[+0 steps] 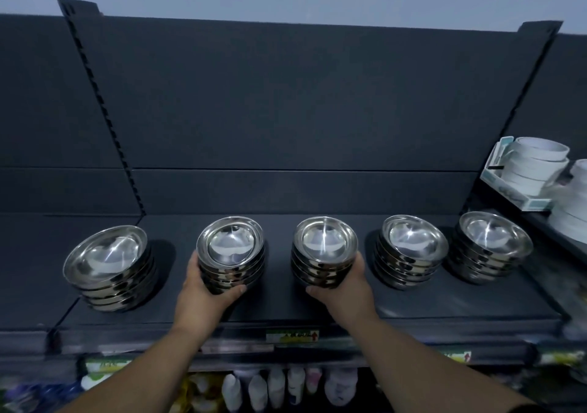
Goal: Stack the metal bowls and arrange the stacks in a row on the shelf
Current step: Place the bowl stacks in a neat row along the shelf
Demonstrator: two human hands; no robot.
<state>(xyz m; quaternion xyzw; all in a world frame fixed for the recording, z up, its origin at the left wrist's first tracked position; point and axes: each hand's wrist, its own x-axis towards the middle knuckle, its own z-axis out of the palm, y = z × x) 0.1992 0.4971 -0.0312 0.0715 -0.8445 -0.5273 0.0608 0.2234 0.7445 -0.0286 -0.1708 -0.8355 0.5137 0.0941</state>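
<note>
Your left thumb (237, 290) curls across the near underside of the second stack (230, 253) from the left, and the rest of your left hand (203, 285) wraps round its left side, so that hand grips the stack low down. Your right thumb (313, 290) hooks under the near edge of the middle stack (324, 263) in the same way, with your right hand (347, 285) cupped round its right side, fingers curled against its lower part. Both stacks are nested shiny metal bowls (324, 241), open side up, and both are at the middle of the dark shelf (286, 307), near each other with a gap between; whether their bases rest on the board or hang just above it, you cannot tell. Your bare forearms (152, 371) run back from the wrists toward the bottom of the view. Outward from your hands, three more stacks stand on the same level: the far-left stack (109, 266), a little nearer the front edge, then to your right the fourth stack (411, 250) and the far-right stack (494, 244). All five lie roughly in a row from left to right. Behind them rises the dark back panel (286, 111). Up at the right, white rings (536, 165) lie piled in a pale tray (505, 187). A price label (292, 335) sits on the shelf's front lip, and blurred bottles (276, 387) stand on the level below.
</note>
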